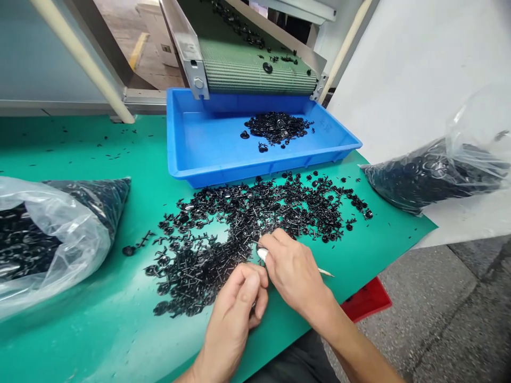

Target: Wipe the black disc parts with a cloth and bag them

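Observation:
A wide pile of small black plastic parts point(255, 207), some round and some branched like sprues, lies on the green table mat point(99, 330). Just in front of it, my left hand point(239, 303) is closed with its fingers curled; a bit of something dark shows between them, too hidden to name. Beside it, my right hand point(293, 268) is closed around a thin stick-like tool point(326, 273). Its pale pointed end sticks out behind the hand, and a thin tip shows near the fingertips. Something white point(262, 254) is at my right thumb. The two hands nearly touch.
Behind the pile stands a blue tray point(223, 170) with more black parts, under the end of a green conveyor belt point(255, 74). Clear plastic bags of black parts lie at the left point(91, 229) and right point(431, 173). A red container point(369, 300) sits below the table's edge.

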Available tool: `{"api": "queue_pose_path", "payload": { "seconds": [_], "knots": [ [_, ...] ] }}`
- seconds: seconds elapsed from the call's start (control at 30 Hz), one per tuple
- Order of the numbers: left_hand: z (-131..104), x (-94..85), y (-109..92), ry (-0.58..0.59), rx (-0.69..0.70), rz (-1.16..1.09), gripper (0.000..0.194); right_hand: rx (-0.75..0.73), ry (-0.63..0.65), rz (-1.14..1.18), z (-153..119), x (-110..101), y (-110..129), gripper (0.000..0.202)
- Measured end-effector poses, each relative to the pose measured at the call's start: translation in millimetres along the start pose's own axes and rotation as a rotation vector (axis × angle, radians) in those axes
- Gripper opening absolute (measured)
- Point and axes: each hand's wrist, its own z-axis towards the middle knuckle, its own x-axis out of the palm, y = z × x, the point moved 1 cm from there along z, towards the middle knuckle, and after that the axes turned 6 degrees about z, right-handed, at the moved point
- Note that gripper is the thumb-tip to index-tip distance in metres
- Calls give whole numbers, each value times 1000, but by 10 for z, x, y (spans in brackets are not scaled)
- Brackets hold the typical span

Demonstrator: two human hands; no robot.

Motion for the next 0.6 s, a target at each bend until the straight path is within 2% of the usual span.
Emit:
{"api": "queue_pose_path", "payload": {
  "seconds": [0.2,0.37,0.47,0.6],
  "knots": [
    [1,8,-30,-7,33,124,41,-83,-20,42,-24,27,-37,12],
    [22,24,-30,-61,21,112,34,-73,-57,156,-81,-54,-136,14],
    [4,31,-7,-18,15,88,31,-62,-47,194,-98,-83,-155,15],
    [-32,18,28,37,1,-38,35,-87,28,171,-31,-19,-104,18]
  ]
}}
